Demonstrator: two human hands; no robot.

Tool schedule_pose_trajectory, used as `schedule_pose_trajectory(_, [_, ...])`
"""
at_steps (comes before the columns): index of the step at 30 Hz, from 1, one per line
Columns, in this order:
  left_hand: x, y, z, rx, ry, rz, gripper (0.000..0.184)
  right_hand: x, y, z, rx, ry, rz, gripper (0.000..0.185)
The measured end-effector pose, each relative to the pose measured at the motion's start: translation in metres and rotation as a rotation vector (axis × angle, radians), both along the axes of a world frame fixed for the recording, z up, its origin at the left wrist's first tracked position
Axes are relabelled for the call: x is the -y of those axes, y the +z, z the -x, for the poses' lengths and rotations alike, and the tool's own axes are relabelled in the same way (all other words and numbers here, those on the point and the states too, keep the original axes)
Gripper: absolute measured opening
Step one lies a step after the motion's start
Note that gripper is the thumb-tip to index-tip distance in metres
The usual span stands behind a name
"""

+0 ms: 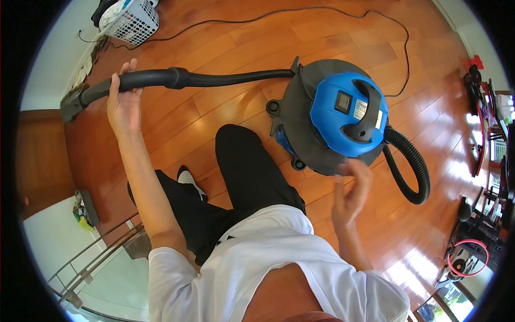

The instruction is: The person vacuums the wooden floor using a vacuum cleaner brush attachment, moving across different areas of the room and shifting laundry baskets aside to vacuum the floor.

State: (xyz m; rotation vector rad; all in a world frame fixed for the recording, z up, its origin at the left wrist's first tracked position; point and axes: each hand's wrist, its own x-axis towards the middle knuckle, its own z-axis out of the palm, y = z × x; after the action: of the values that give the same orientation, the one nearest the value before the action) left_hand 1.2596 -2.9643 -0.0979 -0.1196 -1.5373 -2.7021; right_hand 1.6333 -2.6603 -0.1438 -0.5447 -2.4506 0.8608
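Note:
My left hand (126,104) is wrapped around the black curved wand (147,78) of a vacuum cleaner, thumb on one side and fingers behind it. A brush head (73,102) with bristles is fitted at the wand's far left end. From the wand a black tube runs right to the vacuum cleaner (322,121), which has a blue top, a dark round body and small wheels. Close to the vacuum's lower edge, my right hand (351,190) is raised with its thumb apart from loosely bent fingers, holding nothing visible.
A ribbed hose (410,161) loops out on the vacuum's right. The power cord (289,9) curves across the wooden floor (257,45). A white laundry basket (137,22) stands at upper left, a glass railing (115,279) at lower left. Gear with a pink ring (468,241) lines the right side.

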Motion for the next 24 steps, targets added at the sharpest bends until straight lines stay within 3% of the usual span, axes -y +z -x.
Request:
schedule_pose_trajectory(1, [-0.001, 0.0, 0.0, -0.002, -0.01, -0.01, 0.037, 0.005, 0.004, 0.012, 0.058, 0.184, 0.048, 0.062])
schedule_pose_trajectory(3, [-0.003, 0.0, -0.004, -0.003, -0.029, -0.029, 0.037, 0.028, 0.014, 0.057, 0.201, 0.303, 0.344, 0.052])
schedule_pose_trajectory(5, [-0.007, 0.003, -0.012, -0.001, 0.003, -0.044, 0.036, 0.045, -0.004, 0.091, 0.432, 0.225, 0.884, 0.055])
schedule_pose_trajectory(8, [-0.001, 0.006, -0.016, 0.0, 0.008, -0.041, 0.036, 0.075, -0.054, 0.106, 0.381, 0.147, 1.328, 0.055])
schedule_pose_trajectory(11, [0.004, 0.006, -0.02, 0.004, 0.01, -0.046, 0.036, 0.081, -0.058, 0.114, 0.103, -0.062, 1.834, 0.056])
schedule_pose_trajectory(12, [0.009, 0.003, -0.018, 0.006, 0.003, -0.053, 0.035, 0.076, -0.07, 0.116, -0.08, -0.041, 2.037, 0.043])
schedule_pose_trajectory(15, [0.007, -0.003, -0.02, 0.025, 0.002, -0.061, 0.034, 0.083, -0.09, 0.132, -0.378, 0.0, 2.17, 0.037])
schedule_pose_trajectory(16, [0.007, -0.003, -0.02, 0.031, 0.006, -0.059, 0.033, 0.09, -0.088, 0.138, -0.416, -0.1, 2.146, 0.031])
schedule_pose_trajectory(19, [0.002, -0.003, -0.023, 0.03, 0.01, -0.053, 0.035, 0.1, -0.099, 0.139, -0.505, -0.091, 2.146, 0.031])
schedule_pose_trajectory(22, [0.005, -0.006, -0.017, 0.028, -0.022, -0.053, 0.037, 0.099, -0.094, 0.133, -0.457, -0.171, 2.123, 0.031])
schedule_pose_trajectory(24, [0.006, -0.005, -0.012, 0.011, -0.006, -0.03, 0.038, 0.093, -0.096, 0.121, -0.399, -0.09, 2.087, 0.03])
